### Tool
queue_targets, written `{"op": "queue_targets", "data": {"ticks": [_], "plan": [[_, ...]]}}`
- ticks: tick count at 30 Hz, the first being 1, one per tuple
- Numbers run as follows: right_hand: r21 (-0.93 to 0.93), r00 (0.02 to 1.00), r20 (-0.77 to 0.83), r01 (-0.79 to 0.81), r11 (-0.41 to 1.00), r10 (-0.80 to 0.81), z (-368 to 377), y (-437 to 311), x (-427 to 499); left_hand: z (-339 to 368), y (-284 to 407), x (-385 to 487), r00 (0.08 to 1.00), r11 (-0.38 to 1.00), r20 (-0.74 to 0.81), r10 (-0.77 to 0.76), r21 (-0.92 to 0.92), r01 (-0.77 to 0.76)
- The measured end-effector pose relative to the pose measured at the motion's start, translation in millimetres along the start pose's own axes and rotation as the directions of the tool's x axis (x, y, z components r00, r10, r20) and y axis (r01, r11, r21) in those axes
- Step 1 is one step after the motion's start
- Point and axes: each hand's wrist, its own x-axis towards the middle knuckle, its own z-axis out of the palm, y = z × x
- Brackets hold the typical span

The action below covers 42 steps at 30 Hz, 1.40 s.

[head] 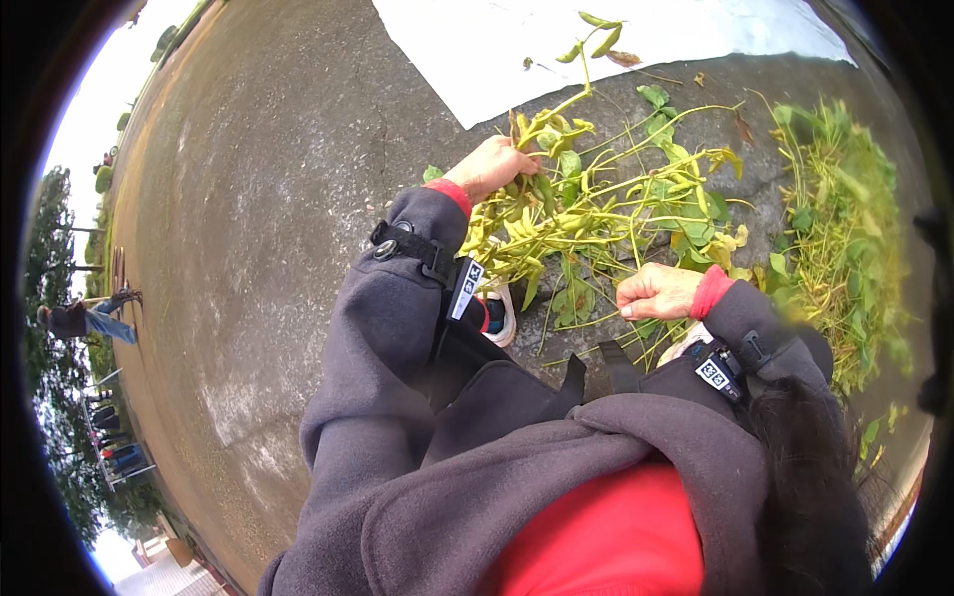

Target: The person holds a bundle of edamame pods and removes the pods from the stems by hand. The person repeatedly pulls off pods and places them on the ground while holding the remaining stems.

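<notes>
My left hand [498, 167] grips the stems of a bundle of pod-bearing bean plants [574, 223], which look like soybean. Plump yellow-green pods hang along the stalks, with some green leaves among them. One stalk with several pods [596, 41] reaches up past the hand, over the edge of a white sheet [507, 67]. Below and to the right of the bundle, my right hand [659, 292] has its fingers curled closed, pinching what appears to be a thin stem [585, 323]. The far side of that grip is hidden by the fingers.
A heap of leafy bean plants [842, 238] lies on the concrete ground [298, 186] at the right. My shoes [503, 316] are under the bundle. Dry leaf bits [623, 58] lie by the sheet's edge. A person [89, 320] is far off at the left.
</notes>
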Motion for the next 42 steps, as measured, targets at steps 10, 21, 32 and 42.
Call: {"op": "queue_targets", "data": {"ticks": [10,21,32,42], "plan": [[0.278,0.420,-0.898,0.774,0.569,-0.133,-56,-12,-82,25,10,13,0.993,0.991,0.097,-0.063,0.127,0.050],[-0.012,0.037,-0.978,0.972,0.233,-0.205,-86,-17,-131,48,4,32,0.993,0.942,0.120,-0.021,0.334,-0.020],[-0.016,0.015,-0.995,0.953,0.302,-0.100,-72,-41,-126,41,4,36,0.998,0.975,0.062,-0.007,0.223,-0.007],[0.014,-0.005,-0.871,0.999,-0.035,-0.492,-75,-58,-173,29,2,36,0.990,0.967,-0.135,-0.037,0.244,0.070]]}}
